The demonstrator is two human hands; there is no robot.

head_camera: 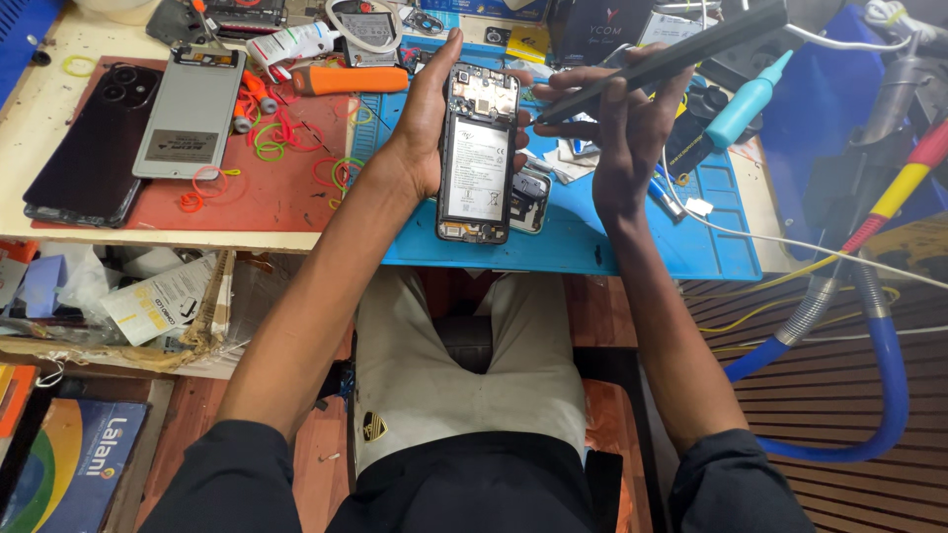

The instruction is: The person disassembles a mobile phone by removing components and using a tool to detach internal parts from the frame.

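My left hand (427, 118) grips an opened phone (478, 153) by its left edge, holding it upright over the blue work mat (612, 247). The phone's back cover is off, showing its white battery and the circuit board at the top. My right hand (622, 128) holds a long dark screwdriver-like tool (671, 57), with its tip close to the phone's upper right edge. A small camera-frame part (533, 200) lies on the mat just behind the phone.
A red mat (267, 197) on the left carries a dark phone (94, 143), a grey back panel (190, 114), coloured rubber bands and an orange-handled tool (348, 79). A teal bottle (748, 99), cables and a blue hose (884, 375) crowd the right side.
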